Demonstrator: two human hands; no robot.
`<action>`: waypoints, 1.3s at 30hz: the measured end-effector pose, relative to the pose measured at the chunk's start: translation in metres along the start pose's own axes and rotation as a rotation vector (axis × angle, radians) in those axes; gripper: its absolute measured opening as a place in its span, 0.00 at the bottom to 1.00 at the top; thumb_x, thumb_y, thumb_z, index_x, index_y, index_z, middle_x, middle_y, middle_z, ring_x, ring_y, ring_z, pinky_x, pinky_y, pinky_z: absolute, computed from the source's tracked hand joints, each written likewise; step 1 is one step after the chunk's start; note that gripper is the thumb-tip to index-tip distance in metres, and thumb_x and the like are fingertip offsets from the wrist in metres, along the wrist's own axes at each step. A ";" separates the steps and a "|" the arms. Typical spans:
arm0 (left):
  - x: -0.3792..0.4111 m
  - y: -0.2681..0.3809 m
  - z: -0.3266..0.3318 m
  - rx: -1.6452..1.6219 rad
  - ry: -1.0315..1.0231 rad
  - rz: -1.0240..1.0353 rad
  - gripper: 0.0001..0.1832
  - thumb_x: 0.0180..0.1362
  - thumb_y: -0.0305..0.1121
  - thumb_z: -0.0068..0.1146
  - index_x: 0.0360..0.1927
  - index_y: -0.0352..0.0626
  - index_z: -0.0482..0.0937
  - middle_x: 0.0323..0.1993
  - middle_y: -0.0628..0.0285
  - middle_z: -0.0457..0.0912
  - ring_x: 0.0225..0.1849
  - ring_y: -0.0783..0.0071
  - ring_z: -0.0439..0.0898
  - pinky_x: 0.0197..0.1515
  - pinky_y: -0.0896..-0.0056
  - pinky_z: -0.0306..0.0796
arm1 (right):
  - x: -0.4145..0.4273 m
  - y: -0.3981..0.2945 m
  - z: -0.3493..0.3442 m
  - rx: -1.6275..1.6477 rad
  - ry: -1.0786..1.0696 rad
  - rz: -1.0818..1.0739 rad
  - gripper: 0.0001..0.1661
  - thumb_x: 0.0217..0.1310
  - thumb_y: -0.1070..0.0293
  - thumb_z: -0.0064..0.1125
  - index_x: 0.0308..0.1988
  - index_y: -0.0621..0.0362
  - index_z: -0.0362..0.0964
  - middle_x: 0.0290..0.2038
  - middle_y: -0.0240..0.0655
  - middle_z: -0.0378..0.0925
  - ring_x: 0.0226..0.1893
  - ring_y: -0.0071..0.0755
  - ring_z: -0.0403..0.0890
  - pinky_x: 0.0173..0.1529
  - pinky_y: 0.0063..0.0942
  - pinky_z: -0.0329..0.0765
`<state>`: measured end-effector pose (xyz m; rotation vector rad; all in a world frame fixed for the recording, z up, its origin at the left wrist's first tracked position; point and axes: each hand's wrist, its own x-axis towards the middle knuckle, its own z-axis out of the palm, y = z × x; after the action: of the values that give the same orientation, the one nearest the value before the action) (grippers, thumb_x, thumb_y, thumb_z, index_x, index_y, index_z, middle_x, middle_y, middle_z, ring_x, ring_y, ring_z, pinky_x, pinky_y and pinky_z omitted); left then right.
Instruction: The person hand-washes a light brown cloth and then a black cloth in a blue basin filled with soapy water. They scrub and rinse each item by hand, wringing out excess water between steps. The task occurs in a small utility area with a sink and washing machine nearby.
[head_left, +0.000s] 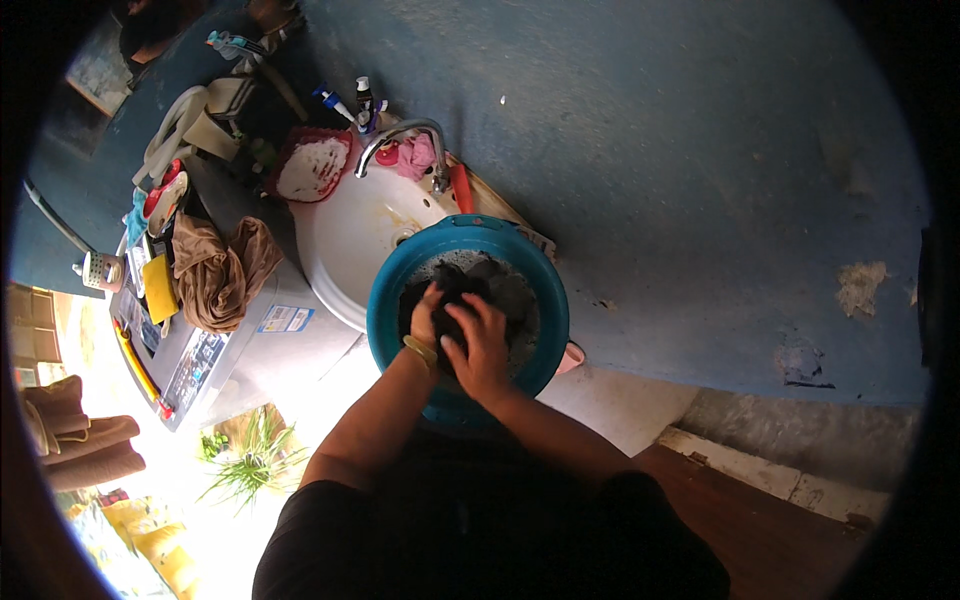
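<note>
A round teal plastic basin (556, 322) rests at the right edge of a white washbasin. Soapy water (469, 259) and dark wet cloth (491, 281) lie inside it. My left hand (425, 319), with a yellowish bangle at the wrist, is down in the basin against the cloth, its fingers partly hidden. Beside it my right hand (480, 345) presses on the same cloth with its fingers bent and spread. Whether either hand grips the fabric cannot be made out.
The white washbasin (360, 225) has a curved metal faucet (405, 127). A red tray (341, 184) of white powder, pump bottles (365, 94) and a pink cloth (415, 156) surround it. At left, a brown cloth (217, 277) lies on a grey appliance (259, 330). A blue wall (675, 187) borders the right.
</note>
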<state>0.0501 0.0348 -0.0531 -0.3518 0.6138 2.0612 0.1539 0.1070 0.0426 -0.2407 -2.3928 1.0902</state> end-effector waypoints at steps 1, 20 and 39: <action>-0.005 -0.011 0.005 0.156 -0.017 0.118 0.23 0.60 0.45 0.40 0.53 0.42 0.68 0.48 0.53 0.73 0.50 0.55 0.70 0.57 0.56 0.62 | 0.006 0.014 0.004 -0.040 0.101 0.027 0.20 0.54 0.60 0.58 0.45 0.57 0.66 0.45 0.45 0.65 0.46 0.52 0.66 0.48 0.45 0.67; -0.031 -0.003 0.067 0.034 0.056 0.012 0.21 0.58 0.46 0.46 0.48 0.43 0.73 0.45 0.54 0.76 0.46 0.57 0.74 0.54 0.60 0.65 | 0.011 0.038 0.025 0.437 0.045 0.381 0.24 0.59 0.59 0.52 0.51 0.60 0.61 0.47 0.48 0.65 0.48 0.53 0.67 0.51 0.44 0.65; -0.041 0.025 0.084 -0.128 0.336 0.025 0.20 0.47 0.37 0.49 0.43 0.37 0.75 0.41 0.52 0.78 0.43 0.53 0.76 0.53 0.57 0.67 | -0.036 0.012 -0.035 0.170 -0.163 0.024 0.46 0.45 0.63 0.62 0.61 0.62 0.50 0.63 0.47 0.52 0.62 0.49 0.55 0.63 0.39 0.53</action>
<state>0.0503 0.0410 0.0435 -0.7786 0.6888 2.0870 0.2024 0.1253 0.0404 -0.1266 -2.4244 1.3634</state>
